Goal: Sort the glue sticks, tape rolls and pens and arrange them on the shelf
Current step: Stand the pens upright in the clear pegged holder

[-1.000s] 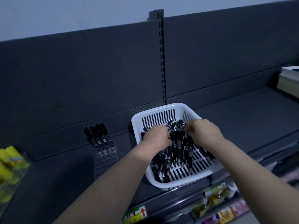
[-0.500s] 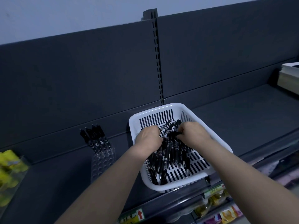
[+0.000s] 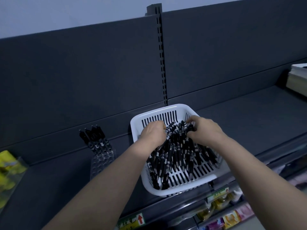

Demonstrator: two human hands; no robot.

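Wide dark shelf (image 3: pixel 249 113) fills the picture, and most of it carries nothing we can see. One white slotted basket (image 3: pixel 182 187) sits at the shelf's front edge, about midway along, its near corner hanging just over the lip.

Both hands are down in that basket. The left hand (image 3: pixel 153 133) has its fingers curled in around the far ends of a bunch of pens. The right hand (image 3: pixel 203 130) matches it from the other side, with thumb and fingers closed round the tops of another clutch. It looks like a gather-up, a handful being squared off before it goes anywhere.

Towards the shelf's left end, against the back panel, stands one clear pen holder (image 3: pixel 101 161). It is well apart from the basket. Four racked pens (image 3: pixel 93 135) stand in it, caps up, leaning left.

At the far left edge there's a clear tub of yellow items (image 3: pixel 8 165). They could be the glue sticks, but they are too blurred to call or count. On the far right corner lie pale boxes (image 3: pixel 297 77), two stacked at a guess. No tape rolls are on show.

The loose pens (image 3: pixel 174 155) in the basket are heaped and overlapping. That's a couple of dozen at least, with no exact count possible.

Scoreline, as I judge it: early in the pen stage, four racked and the great bulk waiting in the basket.
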